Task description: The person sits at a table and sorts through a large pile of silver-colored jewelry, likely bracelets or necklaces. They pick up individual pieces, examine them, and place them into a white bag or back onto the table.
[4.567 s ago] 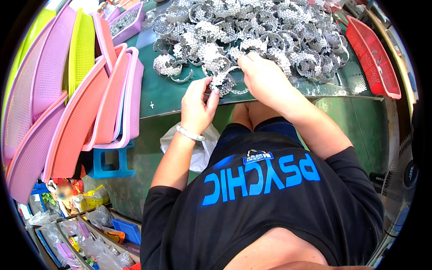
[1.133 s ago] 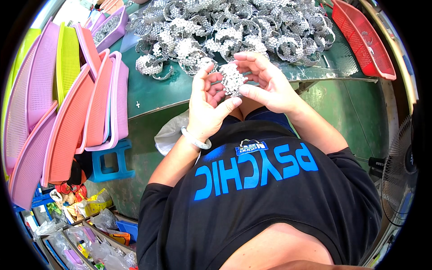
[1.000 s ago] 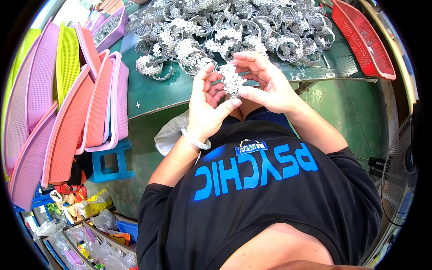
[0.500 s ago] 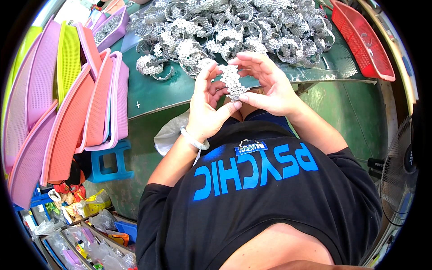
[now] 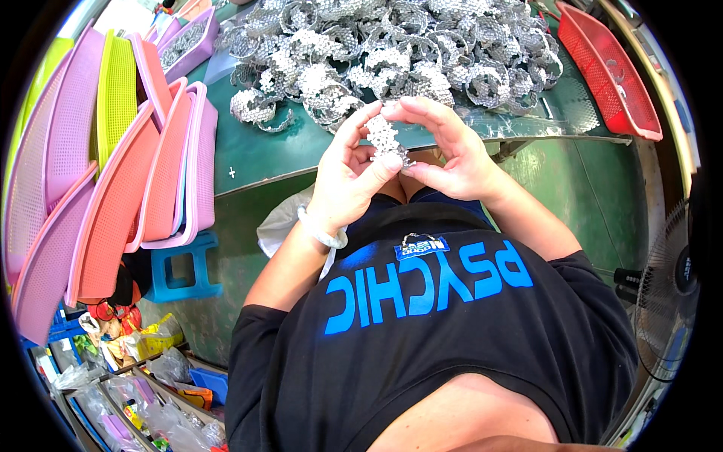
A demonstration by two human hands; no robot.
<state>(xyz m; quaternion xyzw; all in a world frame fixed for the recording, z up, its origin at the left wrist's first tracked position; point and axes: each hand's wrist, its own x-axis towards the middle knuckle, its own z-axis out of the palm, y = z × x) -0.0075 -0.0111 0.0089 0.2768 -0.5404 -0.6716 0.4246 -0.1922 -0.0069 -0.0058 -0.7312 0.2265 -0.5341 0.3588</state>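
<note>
Between my two hands is a curled silver band made of many small linked metal pieces. My left hand grips its near left side, thumb pressed on the lower end. Curved around the other side, my right hand has its thumb at the lower edge and fingertips at the top. The band's far side is hidden behind the fingers. Just beyond my hands, a large heap of similar curled silver bands covers the green table. A tiny cross-shaped silver piece lies near the table's left edge.
Nested plastic baskets in purple, orange and green rise at the left, above a blue stool. A red basket sits at the table's right end. At the far right stands a fan. Bagged goods fill boxes at lower left.
The band has turned and tilted between my hands, so less of its length shows. My left thumb has moved up over its lower end, and my right fingers have bent in closer.
</note>
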